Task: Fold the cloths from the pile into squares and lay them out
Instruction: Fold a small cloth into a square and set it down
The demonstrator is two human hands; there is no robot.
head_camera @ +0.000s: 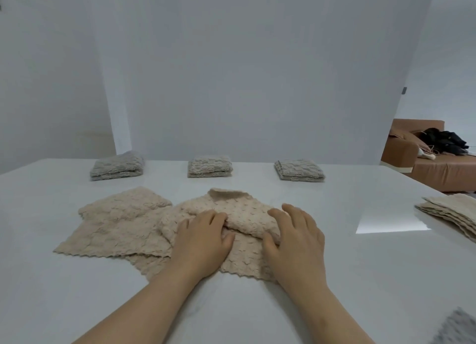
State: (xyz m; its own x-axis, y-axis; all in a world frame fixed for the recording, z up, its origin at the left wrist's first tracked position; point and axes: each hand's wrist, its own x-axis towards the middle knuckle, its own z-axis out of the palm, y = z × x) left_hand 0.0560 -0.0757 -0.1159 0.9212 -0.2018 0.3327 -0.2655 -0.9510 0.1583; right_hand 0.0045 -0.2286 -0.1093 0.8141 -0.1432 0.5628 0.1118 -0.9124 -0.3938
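Single head-worn wide-angle view, facing forward and tilted down across the white desk (334, 279) toward a pale backdrop wall (244, 73). Close to the near desk edge, with both forearms entering from the bottom of frame; far edge in mid-frame, a brown sofa (435, 168) visible beyond at right. No second view to overlap with.
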